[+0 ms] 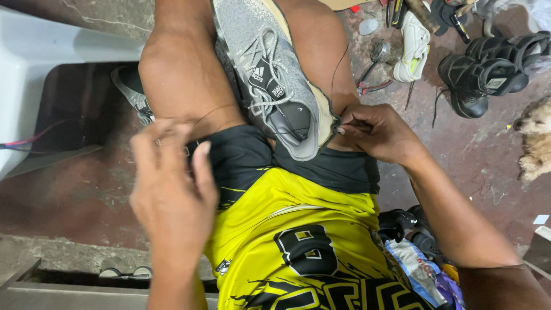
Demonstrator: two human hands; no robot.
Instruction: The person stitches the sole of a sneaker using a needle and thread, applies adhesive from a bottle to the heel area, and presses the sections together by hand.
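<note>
Grey knit sneaker wedged betw. knees. Right hand pinched shut on needle at heel; left hand loosely curled, tensioning dark thread (blurred). Risk: needle slips, pricks thigh; thread snaps.

One camera only, worn on the person's head, looks steeply down along the body onto the lap and knees. It sits close: the grey shoe between the thighs and both forearms fill the middle of the frame. The reddish floor shows at both sides, and a pair of black shoes lies toward the upper right corner.
</note>
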